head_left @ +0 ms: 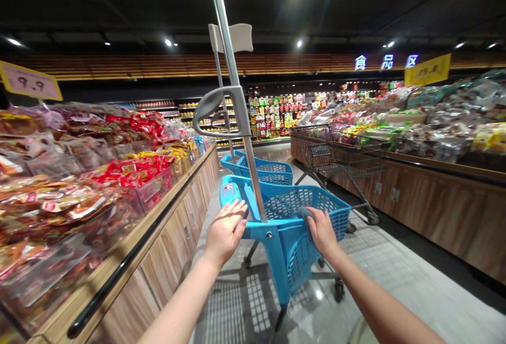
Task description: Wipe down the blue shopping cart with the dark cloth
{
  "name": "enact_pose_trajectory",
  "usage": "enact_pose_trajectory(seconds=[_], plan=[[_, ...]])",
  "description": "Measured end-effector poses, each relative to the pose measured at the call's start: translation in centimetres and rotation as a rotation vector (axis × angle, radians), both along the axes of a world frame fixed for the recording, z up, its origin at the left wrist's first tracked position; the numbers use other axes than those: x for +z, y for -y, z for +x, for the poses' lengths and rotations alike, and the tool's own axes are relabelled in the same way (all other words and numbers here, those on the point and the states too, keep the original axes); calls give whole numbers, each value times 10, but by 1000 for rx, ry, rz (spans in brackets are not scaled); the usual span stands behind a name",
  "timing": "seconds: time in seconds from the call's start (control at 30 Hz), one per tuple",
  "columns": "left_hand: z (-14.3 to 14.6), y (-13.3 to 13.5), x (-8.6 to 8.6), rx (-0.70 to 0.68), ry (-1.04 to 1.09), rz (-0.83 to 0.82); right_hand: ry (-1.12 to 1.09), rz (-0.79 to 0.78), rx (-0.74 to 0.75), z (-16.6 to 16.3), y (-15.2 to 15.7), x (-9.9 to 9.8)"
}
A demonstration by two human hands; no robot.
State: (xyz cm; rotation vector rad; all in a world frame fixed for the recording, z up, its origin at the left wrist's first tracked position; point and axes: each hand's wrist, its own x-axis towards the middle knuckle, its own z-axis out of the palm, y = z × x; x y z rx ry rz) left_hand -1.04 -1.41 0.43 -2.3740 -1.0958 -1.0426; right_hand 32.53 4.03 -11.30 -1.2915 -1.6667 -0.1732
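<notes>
A blue plastic shopping cart (pixel 279 254) with a perforated basket stands right in front of me. My left hand (pixel 226 228) grips the left end of its handle, fingers laid fairly straight over the top and thumb on the near side. At the right end, my right hand (pixel 321 228) is closed around a dark grip (pixel 304 212); part of its fingers is hidden. A metal pole (pixel 233 65) with a grey looped holder (pixel 221 112) rises from the cart between my hands.
Packaged snacks (pixel 51 202) fill the left display counter, edged by a black rail (pixel 118 270). Ahead stand another blue cart (pixel 272 167) and a wire shopping cart (pixel 336 149). Bagged goods (pixel 443 117) cover the right counter (pixel 443 191). Stocked shelves (pixel 272 115) line the back wall.
</notes>
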Motion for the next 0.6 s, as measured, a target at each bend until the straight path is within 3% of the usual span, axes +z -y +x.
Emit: enact_pose_trajectory(seconds=[0.23, 0.33, 0.5, 0.6], plan=[[41, 12, -3, -48, 44, 5, -429, 62, 213, -88, 46, 46], [54, 21, -5, -72, 41, 2, -554, 90, 211, -109, 68, 61], [65, 30, 3, -158, -50, -68, -378, 136, 133, -87, 74, 49], [56, 11, 17, -205, -155, -139, -291, 144, 115, -59, 63, 36]])
